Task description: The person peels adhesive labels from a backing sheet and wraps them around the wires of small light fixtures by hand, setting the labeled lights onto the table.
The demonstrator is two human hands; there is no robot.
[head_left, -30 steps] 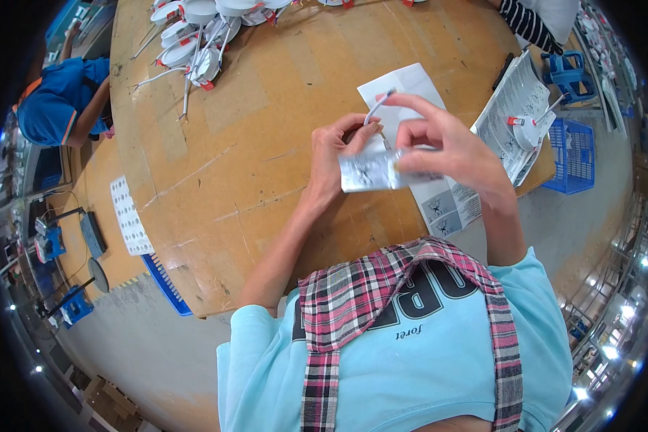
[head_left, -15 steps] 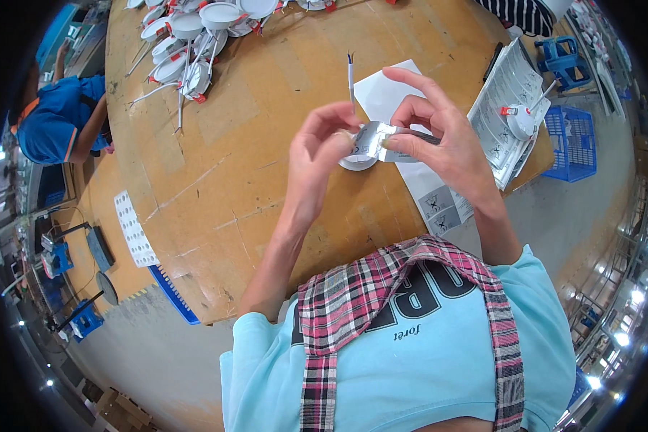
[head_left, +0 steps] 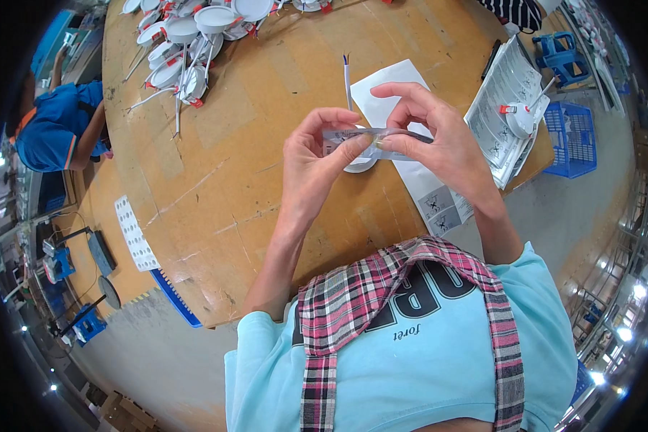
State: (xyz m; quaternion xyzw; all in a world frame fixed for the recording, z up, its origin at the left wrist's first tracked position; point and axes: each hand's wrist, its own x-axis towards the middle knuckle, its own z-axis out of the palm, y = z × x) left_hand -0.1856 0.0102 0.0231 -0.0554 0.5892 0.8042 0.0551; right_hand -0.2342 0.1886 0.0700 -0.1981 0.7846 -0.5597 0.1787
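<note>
Pinched between thumb and fingers of both hands is a silver printed sticker strip [head_left: 394, 153]. My left hand [head_left: 311, 160] grips it at its left part, and my right hand [head_left: 450, 147] at its middle, with both thumb tips almost meeting. Just beneath the strip a round white downlight [head_left: 362, 164] lies on the table, mostly hidden by my hands. A white cable [head_left: 348, 85] with bare coloured wire ends sticks out beyond my left fingers, apparently from that lamp. Beside and partly under my right hand lies a white paper sheet [head_left: 392, 77] with grey printed patches.
Several white downlights [head_left: 182, 30] with red clips are heaped at the far left of the wooden table [head_left: 216, 194]. Stacked printed sheets [head_left: 493, 115] lie at the right, one downlight [head_left: 518, 122] on top. A blue crate [head_left: 570, 140] stands beyond. A co-worker [head_left: 61, 129] is at the left.
My left thumb has moved right along the sticker strip, close to the right thumb. The strip has tilted and looks flatter. The right hand has hardly moved.
</note>
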